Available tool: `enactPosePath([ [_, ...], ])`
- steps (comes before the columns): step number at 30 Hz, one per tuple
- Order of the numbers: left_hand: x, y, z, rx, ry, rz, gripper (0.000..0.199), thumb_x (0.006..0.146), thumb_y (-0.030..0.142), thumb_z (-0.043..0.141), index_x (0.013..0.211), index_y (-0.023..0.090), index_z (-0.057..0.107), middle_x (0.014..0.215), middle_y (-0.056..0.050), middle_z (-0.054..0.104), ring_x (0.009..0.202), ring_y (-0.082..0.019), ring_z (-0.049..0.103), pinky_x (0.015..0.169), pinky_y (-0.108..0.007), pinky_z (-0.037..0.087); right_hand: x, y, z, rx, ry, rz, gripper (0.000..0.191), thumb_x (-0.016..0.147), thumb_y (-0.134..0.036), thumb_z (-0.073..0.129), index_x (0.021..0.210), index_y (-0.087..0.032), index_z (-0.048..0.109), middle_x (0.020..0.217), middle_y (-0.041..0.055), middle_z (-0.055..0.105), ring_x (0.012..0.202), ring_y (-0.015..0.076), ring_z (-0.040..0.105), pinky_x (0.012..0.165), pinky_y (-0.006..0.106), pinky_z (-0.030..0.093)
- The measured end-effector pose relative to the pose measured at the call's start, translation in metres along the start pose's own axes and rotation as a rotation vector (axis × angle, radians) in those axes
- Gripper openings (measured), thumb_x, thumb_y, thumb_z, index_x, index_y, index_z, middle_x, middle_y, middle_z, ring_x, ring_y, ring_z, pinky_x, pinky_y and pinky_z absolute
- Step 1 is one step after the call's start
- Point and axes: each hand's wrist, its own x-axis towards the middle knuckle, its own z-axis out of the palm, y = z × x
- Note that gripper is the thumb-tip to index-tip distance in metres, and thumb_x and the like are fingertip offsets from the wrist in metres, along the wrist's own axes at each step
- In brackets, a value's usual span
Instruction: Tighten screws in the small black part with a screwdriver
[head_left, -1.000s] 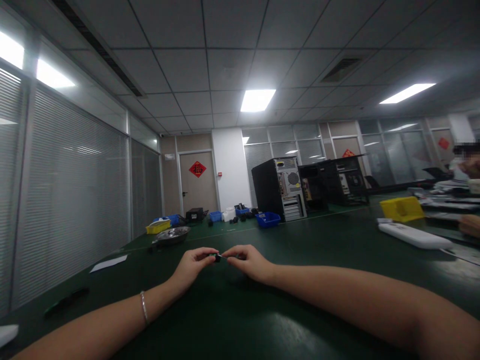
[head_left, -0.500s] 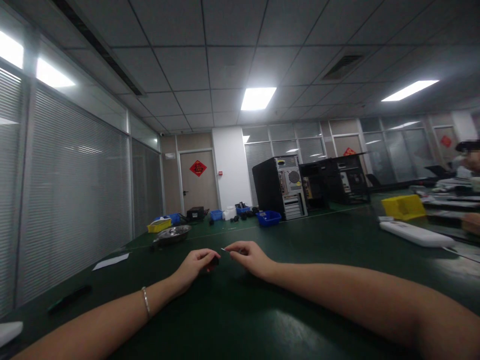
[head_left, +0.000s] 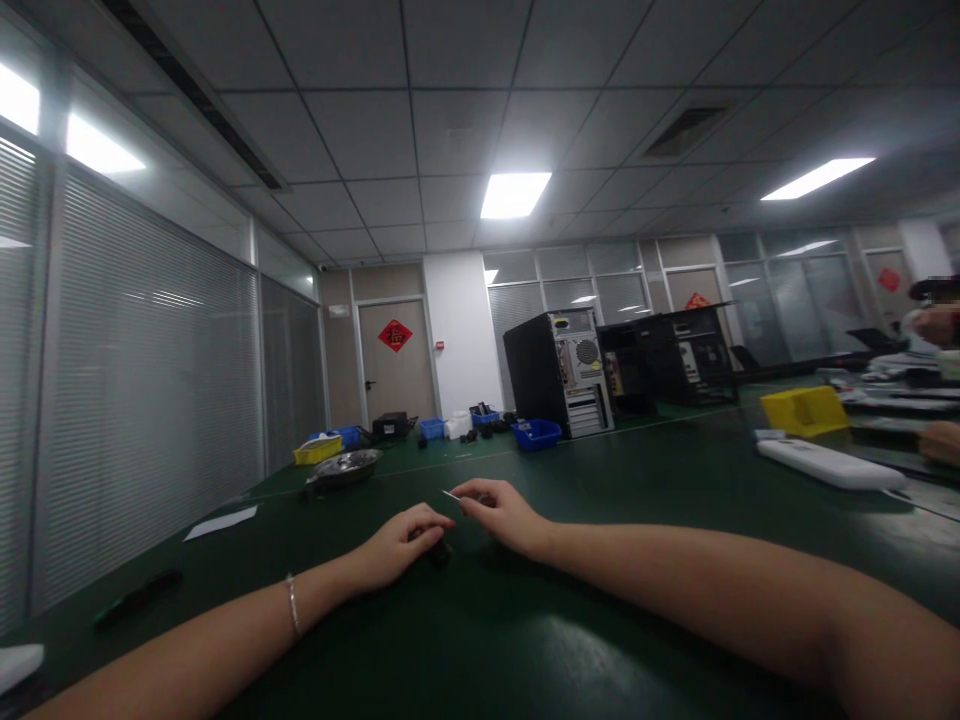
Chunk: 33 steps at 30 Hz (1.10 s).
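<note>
My left hand [head_left: 405, 545] is closed around a small dark block-like part [head_left: 435, 549], low over the green table [head_left: 517, 630]. The fingers cover most of that part, so its kind cannot be made out. A thin tool with a silver shaft [head_left: 451, 495], much like a screwdriver, is pinched in my right hand [head_left: 502, 515]. Its tip points left, just above the fingers of my left hand, and does not visibly touch the dark part. The tool's rear end is mostly hidden in my palm.
A metal bowl [head_left: 349, 467] and a yellow tray [head_left: 318, 451] stand back left, near white paper [head_left: 221, 522]. A blue tray [head_left: 536, 433] sits before a computer case [head_left: 559, 375]. At right are a white power strip [head_left: 829, 463], a yellow bin [head_left: 804, 411] and another person's hand [head_left: 941, 442].
My left hand has rolled over and shifted slightly right and down, turning the dark part it holds. The right hand with its thin tool is nearly where it was.
</note>
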Motion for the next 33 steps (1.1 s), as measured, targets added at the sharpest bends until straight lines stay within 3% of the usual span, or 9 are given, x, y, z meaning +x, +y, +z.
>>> enactPosePath([
  [4, -0.001, 0.0, 0.003, 0.053, 0.087, -0.05, 0.038, 0.082, 0.049, 0.041, 0.097, 0.017, 0.058, 0.091, -0.004, 0.054, 0.079, -0.017, 0.049, 0.069, -0.026, 0.038, 0.0, -0.003, 0.0, -0.051, -0.003, -0.002, 0.033, 0.082, -0.037, 0.05, 0.104, -0.016, 0.061, 0.098, 0.0059, 0.063, 0.091, 0.0192, 0.056, 0.08, 0.03, 0.042],
  [7, -0.003, 0.003, 0.006, 0.153, 0.036, -0.101, 0.042, 0.075, 0.054, 0.05, 0.094, 0.017, 0.055, 0.087, -0.003, 0.053, 0.074, -0.016, 0.046, 0.062, -0.024, 0.036, 0.002, 0.005, 0.0, -0.146, 0.01, 0.028, 0.025, 0.078, -0.032, 0.055, 0.097, -0.016, 0.061, 0.089, 0.0037, 0.061, 0.083, 0.0175, 0.055, 0.074, 0.028, 0.042],
  [12, -0.002, 0.004, 0.008, 0.241, 0.003, -0.094, 0.044, 0.069, 0.054, 0.058, 0.092, 0.017, 0.054, 0.088, -0.002, 0.052, 0.076, -0.016, 0.045, 0.064, -0.025, 0.036, 0.006, 0.023, 0.002, -0.207, -0.045, 0.109, 0.024, 0.067, -0.016, 0.06, 0.091, -0.017, 0.055, 0.082, -0.0003, 0.058, 0.075, 0.0144, 0.054, 0.064, 0.024, 0.042],
  [17, 0.001, -0.003, 0.004, 0.068, 0.024, -0.1, 0.041, 0.074, 0.048, 0.055, 0.102, 0.017, 0.053, 0.09, -0.003, 0.053, 0.076, -0.015, 0.047, 0.065, -0.026, 0.038, 0.004, 0.022, 0.0, -0.23, -0.157, 0.16, 0.028, 0.066, -0.017, 0.059, 0.093, -0.019, 0.054, 0.087, 0.001, 0.06, 0.079, 0.0162, 0.056, 0.064, 0.024, 0.042],
  [23, 0.005, -0.018, 0.003, -0.243, 0.049, -0.083, 0.046, 0.067, 0.028, 0.067, 0.108, 0.017, 0.048, 0.095, -0.004, 0.056, 0.081, -0.016, 0.053, 0.072, -0.029, 0.042, 0.001, 0.011, -0.005, -0.225, -0.272, 0.18, 0.04, 0.063, -0.027, 0.068, 0.099, -0.02, 0.053, 0.092, 0.0007, 0.06, 0.082, 0.0175, 0.057, 0.066, 0.026, 0.043],
  [29, 0.006, -0.022, 0.004, -0.329, 0.063, -0.074, 0.046, 0.067, 0.025, 0.067, 0.108, 0.017, 0.048, 0.093, -0.005, 0.061, 0.082, -0.018, 0.058, 0.074, -0.032, 0.044, 0.0, 0.016, -0.005, -0.194, -0.259, 0.141, 0.033, 0.066, -0.026, 0.067, 0.095, -0.02, 0.054, 0.091, -0.0001, 0.061, 0.085, 0.0176, 0.058, 0.069, 0.027, 0.045],
  [33, 0.004, -0.014, 0.006, -0.339, 0.07, -0.076, 0.046, 0.068, 0.026, 0.068, 0.107, 0.017, 0.046, 0.091, -0.006, 0.063, 0.083, -0.019, 0.06, 0.074, -0.032, 0.045, -0.002, 0.014, -0.002, -0.097, -0.127, 0.059, 0.032, 0.067, -0.023, 0.067, 0.094, -0.019, 0.051, 0.092, 0.0007, 0.062, 0.086, 0.0174, 0.059, 0.073, 0.029, 0.046],
])
